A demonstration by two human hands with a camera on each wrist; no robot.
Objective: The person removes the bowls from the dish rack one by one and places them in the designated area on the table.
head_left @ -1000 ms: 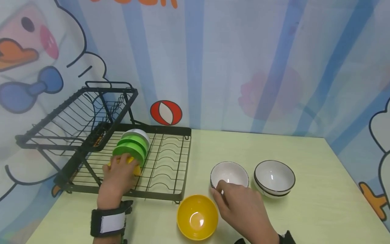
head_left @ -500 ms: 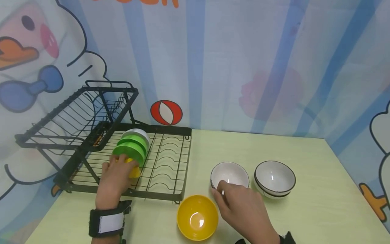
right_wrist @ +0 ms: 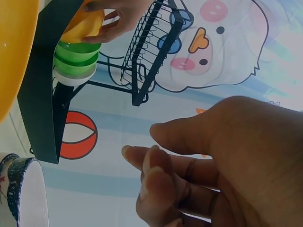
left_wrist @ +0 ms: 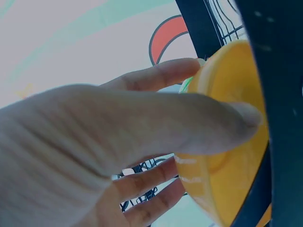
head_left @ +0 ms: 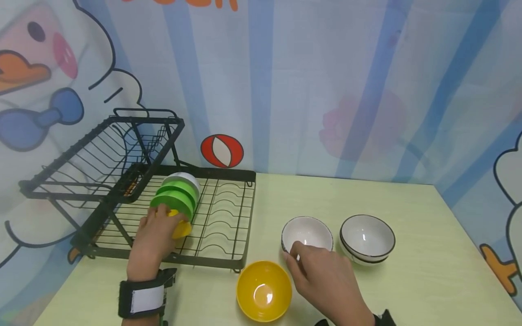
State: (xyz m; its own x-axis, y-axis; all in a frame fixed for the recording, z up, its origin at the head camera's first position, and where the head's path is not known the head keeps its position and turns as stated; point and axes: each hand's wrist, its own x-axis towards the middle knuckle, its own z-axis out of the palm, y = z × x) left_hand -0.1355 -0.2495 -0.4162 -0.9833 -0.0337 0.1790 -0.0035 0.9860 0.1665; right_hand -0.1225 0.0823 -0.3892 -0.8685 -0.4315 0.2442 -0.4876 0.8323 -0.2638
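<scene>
My left hand (head_left: 157,233) grips a yellow bowl (left_wrist: 232,175) by its rim, thumb inside and fingers behind. That bowl stands tilted on its side in the lower tier of the black dish rack (head_left: 204,261). Directly behind it two green bowls (head_left: 173,199) and a white bowl (head_left: 195,180) stand in a row. My right hand (head_left: 326,276) hovers over the table with loosely curled fingers and nothing in them. Nearest to it are a second yellow bowl (head_left: 264,290) and a white, dark-rimmed bowl (head_left: 306,231), partly hidden by the hand in the head view.
Stacked white bowls (head_left: 368,237) with dark rims sit farther right on the pale table (head_left: 416,226). The rack's raised upper tier (head_left: 98,156) overhangs the left side. A printed cloth backdrop (head_left: 293,90) rises behind the table.
My left hand has shifted slightly left, and the yellow bowl in it has turned a little, its edge showing farther right. My right hand has stayed in place.
</scene>
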